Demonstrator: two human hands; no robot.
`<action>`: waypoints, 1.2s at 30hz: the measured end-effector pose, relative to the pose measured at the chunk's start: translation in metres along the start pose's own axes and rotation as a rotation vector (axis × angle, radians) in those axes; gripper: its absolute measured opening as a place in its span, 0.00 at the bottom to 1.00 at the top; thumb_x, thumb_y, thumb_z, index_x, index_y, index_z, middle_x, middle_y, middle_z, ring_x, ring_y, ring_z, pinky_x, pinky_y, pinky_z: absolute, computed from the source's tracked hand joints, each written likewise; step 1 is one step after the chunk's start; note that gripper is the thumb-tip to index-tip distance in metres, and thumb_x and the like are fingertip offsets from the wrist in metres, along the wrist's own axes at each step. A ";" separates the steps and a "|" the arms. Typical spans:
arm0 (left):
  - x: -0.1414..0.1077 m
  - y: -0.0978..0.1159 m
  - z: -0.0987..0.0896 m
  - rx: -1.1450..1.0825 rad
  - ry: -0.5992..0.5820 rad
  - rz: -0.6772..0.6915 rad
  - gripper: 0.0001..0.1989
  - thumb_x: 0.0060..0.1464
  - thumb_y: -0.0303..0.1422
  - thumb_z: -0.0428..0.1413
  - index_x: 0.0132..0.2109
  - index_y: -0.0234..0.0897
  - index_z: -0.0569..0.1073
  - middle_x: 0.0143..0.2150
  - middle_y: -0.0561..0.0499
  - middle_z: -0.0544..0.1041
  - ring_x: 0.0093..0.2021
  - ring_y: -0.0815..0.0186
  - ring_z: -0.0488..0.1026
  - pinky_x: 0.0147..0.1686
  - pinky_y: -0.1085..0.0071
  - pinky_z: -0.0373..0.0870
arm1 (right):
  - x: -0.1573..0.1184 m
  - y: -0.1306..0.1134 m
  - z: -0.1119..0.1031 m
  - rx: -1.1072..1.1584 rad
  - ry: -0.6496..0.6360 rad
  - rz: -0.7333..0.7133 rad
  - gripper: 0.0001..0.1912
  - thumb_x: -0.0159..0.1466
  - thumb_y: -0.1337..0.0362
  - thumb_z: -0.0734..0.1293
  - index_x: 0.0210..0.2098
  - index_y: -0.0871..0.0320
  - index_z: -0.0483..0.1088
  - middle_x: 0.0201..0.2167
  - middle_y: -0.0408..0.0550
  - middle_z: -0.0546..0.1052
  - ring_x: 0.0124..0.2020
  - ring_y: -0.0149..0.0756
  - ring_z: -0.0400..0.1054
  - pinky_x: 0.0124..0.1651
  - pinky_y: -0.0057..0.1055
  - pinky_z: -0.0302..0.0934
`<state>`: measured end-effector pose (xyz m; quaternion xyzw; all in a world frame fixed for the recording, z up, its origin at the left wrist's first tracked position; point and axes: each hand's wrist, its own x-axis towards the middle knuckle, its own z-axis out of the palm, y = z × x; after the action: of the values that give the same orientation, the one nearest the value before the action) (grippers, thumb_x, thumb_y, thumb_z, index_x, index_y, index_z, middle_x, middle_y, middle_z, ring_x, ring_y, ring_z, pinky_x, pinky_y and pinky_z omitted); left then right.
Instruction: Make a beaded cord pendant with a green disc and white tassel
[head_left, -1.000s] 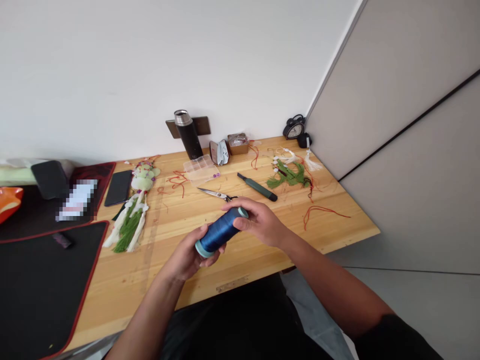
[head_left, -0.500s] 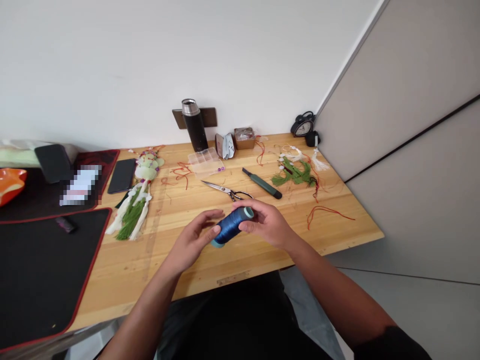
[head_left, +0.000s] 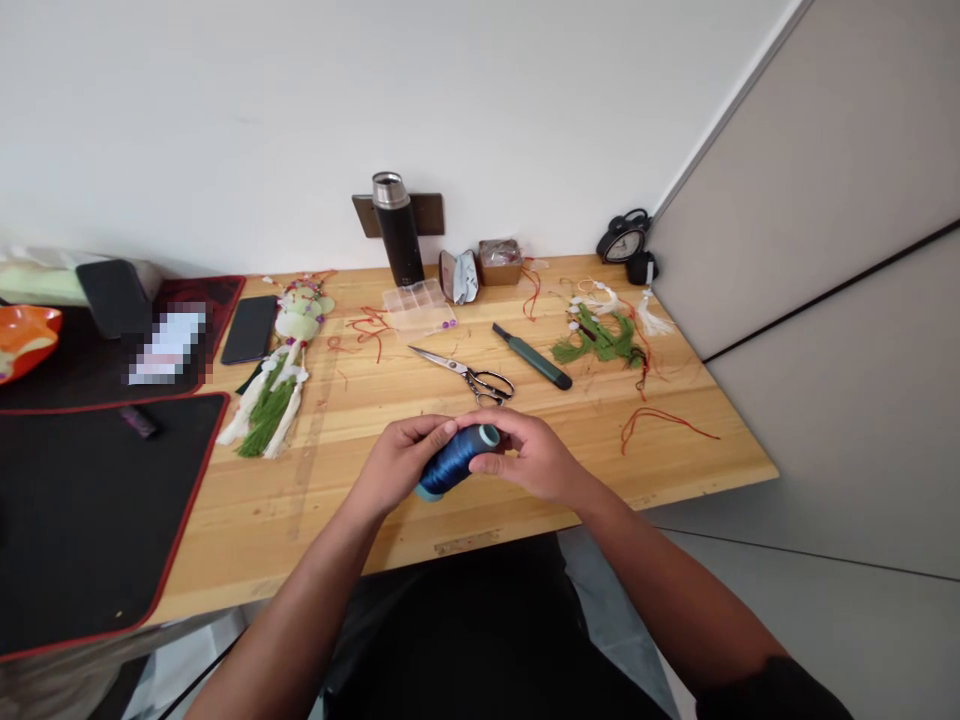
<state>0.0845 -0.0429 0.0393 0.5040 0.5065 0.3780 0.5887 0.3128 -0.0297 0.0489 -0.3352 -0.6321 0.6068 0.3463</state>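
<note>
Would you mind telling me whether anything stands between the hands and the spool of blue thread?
Nothing visible does: the left hand and right hand both rest directly on the spool of blue thread. The scissors lie beyond it on the wooden tabletop, apart from the hands.

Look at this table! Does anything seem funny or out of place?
Yes, short pieces of red thread lie scattered across the wooden table, not wound up. That looks messy next to the neat blue thread spool between the left hand and right hand.
</note>
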 end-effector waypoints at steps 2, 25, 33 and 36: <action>0.002 -0.004 -0.003 0.040 0.042 0.001 0.22 0.59 0.54 0.68 0.43 0.39 0.88 0.41 0.45 0.89 0.40 0.56 0.82 0.44 0.63 0.78 | 0.000 0.003 0.001 0.030 0.005 0.014 0.25 0.65 0.53 0.82 0.59 0.52 0.82 0.58 0.52 0.82 0.56 0.44 0.77 0.56 0.36 0.72; 0.006 -0.020 -0.041 0.001 0.247 0.041 0.21 0.58 0.49 0.70 0.47 0.36 0.85 0.33 0.48 0.81 0.33 0.63 0.75 0.39 0.64 0.74 | -0.007 0.029 -0.015 0.414 0.076 0.096 0.28 0.66 0.47 0.81 0.61 0.49 0.79 0.58 0.53 0.81 0.30 0.30 0.72 0.30 0.31 0.68; -0.001 -0.034 -0.044 0.307 -0.004 0.004 0.22 0.64 0.52 0.61 0.50 0.39 0.86 0.35 0.49 0.82 0.37 0.59 0.76 0.43 0.64 0.73 | -0.001 0.019 -0.016 0.625 0.352 0.153 0.30 0.60 0.43 0.84 0.54 0.52 0.80 0.43 0.47 0.83 0.23 0.27 0.66 0.23 0.27 0.58; -0.009 -0.029 -0.044 0.368 -0.148 -0.048 0.22 0.66 0.51 0.60 0.50 0.38 0.86 0.38 0.47 0.83 0.39 0.60 0.77 0.44 0.64 0.73 | 0.006 0.020 -0.017 0.667 0.529 0.165 0.32 0.57 0.40 0.84 0.50 0.54 0.80 0.31 0.41 0.77 0.23 0.28 0.66 0.22 0.25 0.55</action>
<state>0.0378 -0.0486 0.0140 0.6173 0.5342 0.2271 0.5310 0.3242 -0.0147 0.0294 -0.3984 -0.2620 0.6965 0.5362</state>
